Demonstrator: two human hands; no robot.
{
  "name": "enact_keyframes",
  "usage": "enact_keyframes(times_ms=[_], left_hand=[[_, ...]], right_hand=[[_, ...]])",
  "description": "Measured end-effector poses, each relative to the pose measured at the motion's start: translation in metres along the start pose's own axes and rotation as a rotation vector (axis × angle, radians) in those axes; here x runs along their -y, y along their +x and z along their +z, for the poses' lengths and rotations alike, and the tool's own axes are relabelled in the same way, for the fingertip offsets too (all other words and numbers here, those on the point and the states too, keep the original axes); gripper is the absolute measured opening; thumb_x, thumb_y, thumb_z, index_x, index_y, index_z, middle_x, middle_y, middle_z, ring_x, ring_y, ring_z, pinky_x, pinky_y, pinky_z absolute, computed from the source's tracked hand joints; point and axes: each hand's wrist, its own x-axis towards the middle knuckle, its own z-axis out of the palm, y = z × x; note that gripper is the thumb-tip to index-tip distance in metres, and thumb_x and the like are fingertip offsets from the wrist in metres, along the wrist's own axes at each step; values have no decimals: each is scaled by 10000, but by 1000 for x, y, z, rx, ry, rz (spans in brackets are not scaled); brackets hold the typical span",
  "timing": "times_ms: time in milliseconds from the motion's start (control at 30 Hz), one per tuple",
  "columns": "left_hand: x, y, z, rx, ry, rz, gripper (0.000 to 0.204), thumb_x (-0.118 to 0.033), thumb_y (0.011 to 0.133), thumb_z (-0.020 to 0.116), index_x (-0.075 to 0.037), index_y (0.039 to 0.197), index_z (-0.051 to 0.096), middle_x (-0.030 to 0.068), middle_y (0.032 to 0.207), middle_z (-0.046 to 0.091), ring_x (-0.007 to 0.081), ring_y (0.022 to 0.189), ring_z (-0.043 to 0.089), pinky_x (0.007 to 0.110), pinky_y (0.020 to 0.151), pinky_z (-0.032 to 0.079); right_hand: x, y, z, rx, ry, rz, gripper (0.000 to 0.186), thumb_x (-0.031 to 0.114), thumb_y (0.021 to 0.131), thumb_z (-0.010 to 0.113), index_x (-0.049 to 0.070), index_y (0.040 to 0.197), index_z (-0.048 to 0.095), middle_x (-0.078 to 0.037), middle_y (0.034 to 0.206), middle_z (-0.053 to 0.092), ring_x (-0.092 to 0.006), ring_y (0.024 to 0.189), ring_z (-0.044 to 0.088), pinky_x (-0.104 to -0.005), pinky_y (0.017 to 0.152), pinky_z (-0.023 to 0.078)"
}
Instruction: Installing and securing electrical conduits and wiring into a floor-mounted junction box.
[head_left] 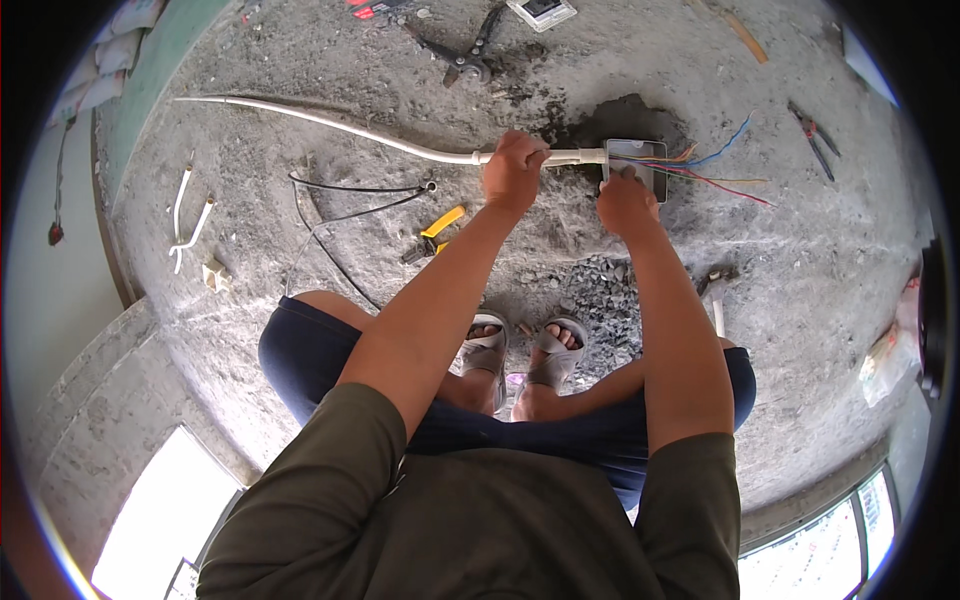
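Note:
A long white conduit pipe (350,128) runs from the far left to a grey junction box (657,188) on the rough floor. My left hand (513,170) is closed round the pipe a little left of the box. At the box's near left edge, my right hand (627,202) has its fingers curled against the rim by the pipe's end. Several coloured wires (715,157), blue, red, yellow and orange among them, come out of the pipe, cross the box and fan out to the right. My right fingertips are partly hidden.
Large cutters (468,62) lie beyond the pipe, and pliers (815,140) lie to the right. A yellow-handled tool (440,228) and a black cable loop (350,190) are left of my knees. Gravel (600,290) is heaped before my feet; a hammer-like tool (717,290) lies beside my right knee.

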Motion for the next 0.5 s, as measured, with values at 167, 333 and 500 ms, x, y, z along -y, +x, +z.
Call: enact_keyframes(times_ms=[167,333,500], left_hand=[[-45,12,2,43,-111,199,62,-109,822,607,-65,865,611,109,843,619,283,795,627,377,678,488],[-40,52,-19,357,-531,-494,67,-82,811,598,-46,836,547,87,744,625,167,626,627,293,474,490],[102,39,-67,266,75,147,169,-133,912,482,-62,982,618,41,649,587,130,461,546,284,401,459]], right_hand=[[4,4,1,11,21,2,299,240,865,510,5,1028,599,-211,1133,519,-346,987,590,-443,798,524],[-41,14,41,5,-108,-87,299,259,876,499,16,1003,619,-190,1133,531,-343,1023,587,-433,809,523],[36,3,-31,6,-63,-176,342,313,878,520,24,1031,620,-174,1147,532,-325,1033,585,-424,818,525]])
